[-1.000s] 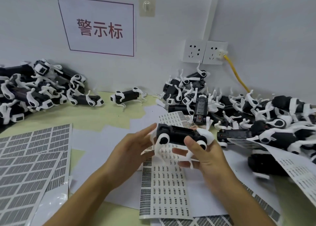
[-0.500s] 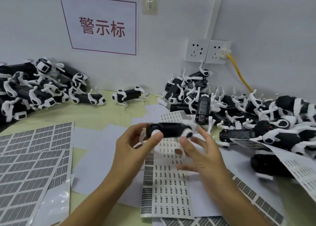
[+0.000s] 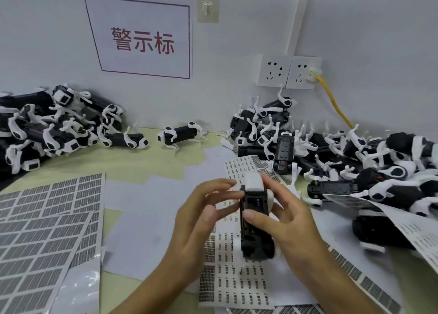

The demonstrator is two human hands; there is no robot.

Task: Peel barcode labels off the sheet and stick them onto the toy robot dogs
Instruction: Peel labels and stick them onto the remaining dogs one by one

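Above the label sheet (image 3: 233, 283), centre table: one dog (image 3: 255, 221), belly up to take a label, as I judge. My right hand (image 3: 291, 228) clamps it; left hand (image 3: 203, 218) steadies, fingers straight.

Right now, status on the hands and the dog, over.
Both hands on one toy dog: right hand grips it, left hand steadies. Toy dog underside up, over label sheet. Nothing in the way.
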